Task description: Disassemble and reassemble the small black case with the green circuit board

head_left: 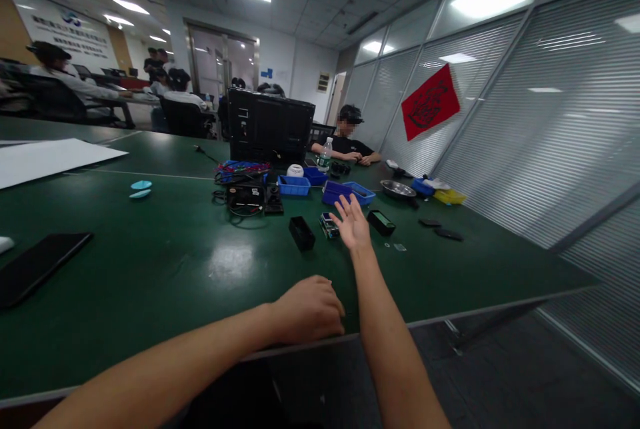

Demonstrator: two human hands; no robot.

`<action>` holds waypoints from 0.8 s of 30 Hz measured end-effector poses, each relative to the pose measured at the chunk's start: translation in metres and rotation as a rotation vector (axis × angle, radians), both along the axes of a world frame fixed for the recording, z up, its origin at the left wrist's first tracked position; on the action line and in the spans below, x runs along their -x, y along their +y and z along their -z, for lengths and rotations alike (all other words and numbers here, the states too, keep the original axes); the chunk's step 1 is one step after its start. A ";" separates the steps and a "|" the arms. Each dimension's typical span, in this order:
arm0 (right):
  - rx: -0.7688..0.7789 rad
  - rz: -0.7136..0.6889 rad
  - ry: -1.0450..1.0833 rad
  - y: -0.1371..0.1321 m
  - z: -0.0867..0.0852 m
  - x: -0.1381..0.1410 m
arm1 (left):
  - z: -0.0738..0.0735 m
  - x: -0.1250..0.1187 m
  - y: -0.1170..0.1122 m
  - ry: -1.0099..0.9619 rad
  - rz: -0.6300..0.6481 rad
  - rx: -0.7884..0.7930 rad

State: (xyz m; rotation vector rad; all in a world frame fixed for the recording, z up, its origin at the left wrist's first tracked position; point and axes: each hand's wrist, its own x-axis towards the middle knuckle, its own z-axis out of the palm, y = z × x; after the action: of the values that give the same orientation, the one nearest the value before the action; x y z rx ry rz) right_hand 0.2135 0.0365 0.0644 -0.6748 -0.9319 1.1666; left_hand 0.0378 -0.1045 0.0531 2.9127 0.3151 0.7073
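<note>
My left hand [311, 309] rests at the table's near edge, its fingers curled into a loose fist with nothing showing in them. Palm up and fingers spread, my right hand [353, 222] is stretched out over the table and holds nothing. Just left of its fingers is a small electronic module [329, 225] with a circuit board. An open black box [301, 233] lies farther left. To the right of the hand is another black case [381, 222] with a greenish inside. Small clear pieces [399, 247] lie near that case.
Blue trays [294, 185], a white ball [295, 170], a bottle [325, 154] and a cabled black device [245, 197] stand behind. A monitor [270, 126] rises beyond them. A metal pan [398, 189] is at right, a black phone-like slab [43, 262] at left. A person [350, 142] sits across.
</note>
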 end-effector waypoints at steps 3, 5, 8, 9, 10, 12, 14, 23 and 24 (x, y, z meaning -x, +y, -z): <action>0.020 -0.120 0.047 -0.006 -0.005 0.012 | -0.010 0.002 0.025 -0.171 -0.222 -0.032; 0.029 -0.236 0.033 -0.015 -0.010 0.023 | -0.022 0.007 0.046 -0.166 -0.285 -0.169; 0.042 -0.357 -0.012 -0.024 -0.015 0.033 | -0.036 0.021 0.078 -0.032 -0.407 -0.292; 0.035 -0.339 -0.010 -0.023 -0.015 0.033 | -0.037 0.027 0.088 -0.007 -0.491 -0.303; 0.027 -0.280 -0.004 -0.021 -0.013 0.031 | -0.038 0.035 0.097 -0.007 -0.626 -0.293; 0.048 -0.065 -0.029 -0.010 -0.006 0.021 | -0.035 0.050 0.111 -0.016 -0.916 -0.208; 0.128 0.258 -0.166 0.002 0.003 0.009 | -0.029 0.063 0.116 0.029 -1.077 -0.071; 0.232 0.651 -1.564 0.008 0.031 0.010 | 0.019 0.080 0.107 -0.117 -1.018 0.033; 0.258 0.620 -1.612 0.008 0.033 0.011 | 0.025 0.081 0.108 -0.126 -1.020 0.076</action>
State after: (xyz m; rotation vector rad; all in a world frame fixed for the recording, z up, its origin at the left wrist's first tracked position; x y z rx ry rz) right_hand 0.2025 0.0446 0.0313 -2.0445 -1.6567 -0.0467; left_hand -0.0437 0.0030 0.0282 2.4522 1.7976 0.9197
